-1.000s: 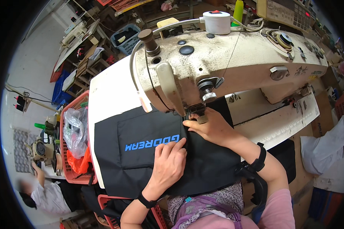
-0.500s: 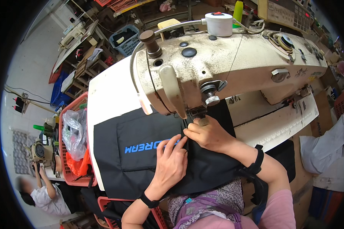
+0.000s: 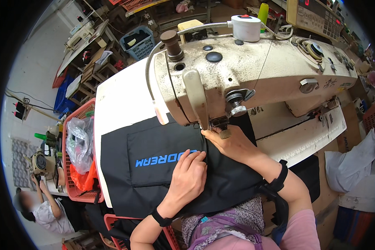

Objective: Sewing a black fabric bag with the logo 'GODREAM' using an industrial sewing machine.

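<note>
A black fabric piece (image 3: 150, 137) with a stitched rectangular panel and blue lettering lies on the white sewing machine bed, running under the needle area of the sewing machine (image 3: 208, 79). My left hand (image 3: 188, 177) rests on it beside the lettering, its fingers bent and drawn together at the seam by the panel's right edge. Close in front of the presser foot, my right hand (image 3: 233, 143) pinches the fabric, thumb and forefinger pointing to the needle. A worn metal part and the machine head hide the needle and part of those fingertips.
Left of the machine stands a red plastic basket (image 3: 71, 183) with clear and orange bags. Another red basket (image 3: 112, 225) sits below the table edge near my left forearm. A control panel (image 3: 316, 18) is at the far right. A co-worker (image 3: 50, 212) sits at another machine on the left.
My left hand's fingers have drawn closer together near the seam. My right hand has shifted slightly, its fingertips now closer to the needle. The view has moved a little.
</note>
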`<state>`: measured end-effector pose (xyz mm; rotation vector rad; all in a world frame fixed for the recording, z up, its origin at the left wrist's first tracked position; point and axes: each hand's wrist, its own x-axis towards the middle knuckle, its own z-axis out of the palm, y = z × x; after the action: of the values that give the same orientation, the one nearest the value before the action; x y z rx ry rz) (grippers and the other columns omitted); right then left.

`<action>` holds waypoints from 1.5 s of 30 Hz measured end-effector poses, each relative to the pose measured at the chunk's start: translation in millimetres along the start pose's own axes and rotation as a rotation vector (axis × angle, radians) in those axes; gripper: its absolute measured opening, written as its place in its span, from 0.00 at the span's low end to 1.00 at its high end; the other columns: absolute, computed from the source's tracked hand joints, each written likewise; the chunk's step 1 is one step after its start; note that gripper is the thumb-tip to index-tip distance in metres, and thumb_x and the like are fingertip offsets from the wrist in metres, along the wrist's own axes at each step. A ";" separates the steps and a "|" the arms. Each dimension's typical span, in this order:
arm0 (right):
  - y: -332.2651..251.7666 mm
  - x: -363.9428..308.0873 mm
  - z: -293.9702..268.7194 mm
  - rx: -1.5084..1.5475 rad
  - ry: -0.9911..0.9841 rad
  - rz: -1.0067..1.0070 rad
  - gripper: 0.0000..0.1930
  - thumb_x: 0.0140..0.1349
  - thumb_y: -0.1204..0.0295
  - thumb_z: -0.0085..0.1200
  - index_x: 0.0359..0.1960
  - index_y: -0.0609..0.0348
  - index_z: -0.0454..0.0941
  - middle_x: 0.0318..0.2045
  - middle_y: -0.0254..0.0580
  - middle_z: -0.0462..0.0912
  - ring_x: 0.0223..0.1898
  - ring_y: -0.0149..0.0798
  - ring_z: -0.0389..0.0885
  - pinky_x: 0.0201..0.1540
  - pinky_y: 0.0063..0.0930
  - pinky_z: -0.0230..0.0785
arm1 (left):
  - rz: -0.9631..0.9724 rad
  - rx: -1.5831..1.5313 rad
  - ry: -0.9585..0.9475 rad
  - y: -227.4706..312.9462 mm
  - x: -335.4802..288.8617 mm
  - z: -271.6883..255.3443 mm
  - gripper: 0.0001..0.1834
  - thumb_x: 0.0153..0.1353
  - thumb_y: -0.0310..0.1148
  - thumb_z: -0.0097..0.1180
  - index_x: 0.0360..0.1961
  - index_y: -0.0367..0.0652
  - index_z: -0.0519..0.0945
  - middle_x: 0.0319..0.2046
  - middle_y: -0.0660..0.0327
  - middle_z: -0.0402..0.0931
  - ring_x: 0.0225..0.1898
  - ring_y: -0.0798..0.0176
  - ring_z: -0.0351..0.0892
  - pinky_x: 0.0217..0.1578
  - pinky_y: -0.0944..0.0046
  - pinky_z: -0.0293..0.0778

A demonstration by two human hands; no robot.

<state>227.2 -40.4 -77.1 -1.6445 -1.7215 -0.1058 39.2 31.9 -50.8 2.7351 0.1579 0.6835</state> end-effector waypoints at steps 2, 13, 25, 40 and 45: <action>0.7 2.8 1.3 -0.028 0.014 -0.029 0.07 0.55 0.79 0.51 0.36 0.60 0.74 0.26 0.44 0.77 0.28 0.47 0.80 0.29 0.37 0.72 | -0.004 -0.021 0.020 -1.2 -0.6 -3.1 0.11 0.53 0.17 0.57 0.37 0.35 0.71 0.46 0.51 0.79 0.50 0.48 0.78 0.57 0.45 0.72; 6.8 -2.1 6.4 -0.256 -0.014 -0.255 0.09 0.51 0.75 0.53 0.36 0.61 0.75 0.26 0.37 0.75 0.24 0.38 0.79 0.27 0.30 0.71 | 0.027 -0.075 0.092 -4.4 2.8 -6.2 0.11 0.55 0.15 0.54 0.37 0.35 0.69 0.48 0.47 0.78 0.52 0.43 0.78 0.57 0.43 0.71; -2.0 -4.7 -7.0 -0.098 -0.202 -0.064 0.14 0.50 0.75 0.58 0.40 0.62 0.80 0.32 0.36 0.79 0.35 0.39 0.81 0.35 0.32 0.75 | 0.027 -0.012 -0.033 -1.0 0.2 -4.8 0.11 0.52 0.18 0.58 0.37 0.35 0.71 0.48 0.48 0.78 0.52 0.46 0.77 0.58 0.45 0.70; -2.1 -6.3 -10.0 -0.106 -0.165 -0.055 0.13 0.47 0.76 0.60 0.38 0.56 0.84 0.29 0.33 0.77 0.33 0.38 0.80 0.34 0.32 0.74 | -0.032 0.033 -0.115 8.6 1.7 -2.7 0.09 0.55 0.19 0.57 0.37 0.31 0.72 0.47 0.46 0.78 0.51 0.46 0.79 0.46 0.56 0.78; -4.1 -5.7 -13.5 -0.112 -0.135 -0.051 0.14 0.46 0.76 0.60 0.38 0.54 0.84 0.29 0.33 0.76 0.30 0.39 0.79 0.34 0.32 0.74 | -0.050 0.042 -0.094 11.9 1.2 -0.3 0.09 0.56 0.19 0.57 0.37 0.32 0.72 0.46 0.46 0.79 0.51 0.46 0.80 0.45 0.55 0.79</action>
<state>229.0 -53.0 -68.7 -1.7236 -1.8898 -0.1194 40.5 20.9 -46.1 2.7861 0.2201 0.5430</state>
